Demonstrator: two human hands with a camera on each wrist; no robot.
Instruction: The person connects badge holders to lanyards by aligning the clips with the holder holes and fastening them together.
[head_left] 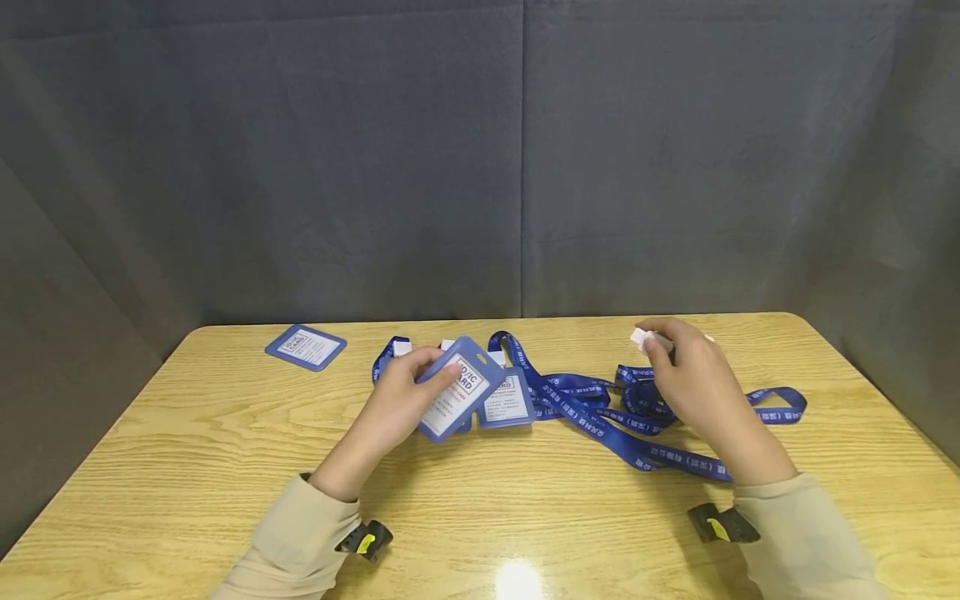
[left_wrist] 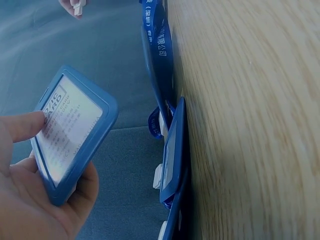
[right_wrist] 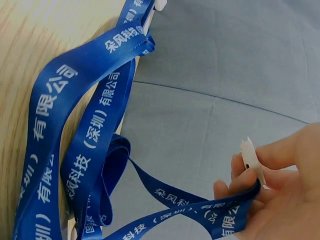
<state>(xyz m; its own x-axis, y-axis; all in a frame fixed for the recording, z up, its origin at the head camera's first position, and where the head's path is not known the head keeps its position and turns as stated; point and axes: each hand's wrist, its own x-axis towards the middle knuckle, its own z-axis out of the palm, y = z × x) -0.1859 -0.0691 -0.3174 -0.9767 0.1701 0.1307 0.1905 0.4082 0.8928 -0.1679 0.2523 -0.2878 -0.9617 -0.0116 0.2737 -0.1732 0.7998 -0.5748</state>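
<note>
My left hand (head_left: 405,387) holds a blue-framed card holder (head_left: 462,390) above the table, thumb on its face and fingers behind it. A white insert printed ID/IC CARD shows inside the frame. On the right, my right hand (head_left: 693,375) pinches the white plastic clip (right_wrist: 252,161) of a blue lanyard between thumb and fingers. That lanyard's strap (right_wrist: 175,215), with white lettering, runs from the clip past the fingers toward the pile. Beneath the left hand, more card holders (head_left: 507,400) with white clips lie overlapping, partly hidden by the held one.
Several blue lanyard straps (head_left: 592,417) lie tangled across the middle and right of the wooden table (head_left: 465,517). A single card holder (head_left: 306,347) lies flat at the back left. A dark grey curtain (head_left: 375,167) stands behind the table's back edge.
</note>
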